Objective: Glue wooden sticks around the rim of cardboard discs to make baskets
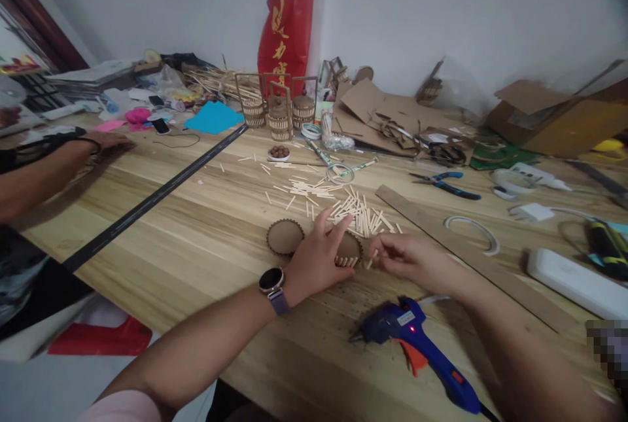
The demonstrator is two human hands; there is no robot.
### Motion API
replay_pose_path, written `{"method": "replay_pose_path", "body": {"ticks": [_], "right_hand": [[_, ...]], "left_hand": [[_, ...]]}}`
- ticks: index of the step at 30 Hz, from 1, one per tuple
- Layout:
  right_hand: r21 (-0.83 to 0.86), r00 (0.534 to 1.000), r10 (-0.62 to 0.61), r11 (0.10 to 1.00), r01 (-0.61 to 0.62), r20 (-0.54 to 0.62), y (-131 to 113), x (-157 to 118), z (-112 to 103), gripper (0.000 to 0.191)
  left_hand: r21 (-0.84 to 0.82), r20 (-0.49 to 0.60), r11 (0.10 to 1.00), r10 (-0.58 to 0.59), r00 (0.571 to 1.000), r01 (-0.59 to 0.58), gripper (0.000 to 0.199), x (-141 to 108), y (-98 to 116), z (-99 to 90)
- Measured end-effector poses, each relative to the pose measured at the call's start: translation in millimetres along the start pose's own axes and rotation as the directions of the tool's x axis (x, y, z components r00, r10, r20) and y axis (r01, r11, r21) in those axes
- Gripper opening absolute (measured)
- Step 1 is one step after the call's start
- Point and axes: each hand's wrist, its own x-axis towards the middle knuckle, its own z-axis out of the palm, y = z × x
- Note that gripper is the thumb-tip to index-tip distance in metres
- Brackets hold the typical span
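One stick (371, 261) sits, apparently pinched, at my curled right hand's (405, 255) nine o'clock; my left hand (318, 255) splays over the base (350, 246).

Left of centre, a hand could pass over open tabletop (210, 226) between the dark strip (157, 196) and the left round base (285, 237). Loose sticks (362, 214) litter the middle, a long board (456, 245) slants across centre right, and the blue glue gun (424, 337) blocks the lower right
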Motion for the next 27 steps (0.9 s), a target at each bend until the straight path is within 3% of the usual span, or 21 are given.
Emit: {"method": "replay_pose_path", "body": {"ticks": [15,27], "right_hand": [[-0.22,0.993,-0.083,0.973,0.064,-0.08,-16.0,7.7,18.4,0.01],[-0.365,0.994,-0.099,0.928,0.074,-0.053,-12.1,8.8,25.7,0.008]], "left_hand": [[-0.034,-0.011,0.999,0.016,1.0,-0.016,0.094,0.3,-0.6,-0.6],[-0.035,-0.004,0.999,0.041,0.999,-0.041,0.093,1.3,-2.3,-0.5]]}}
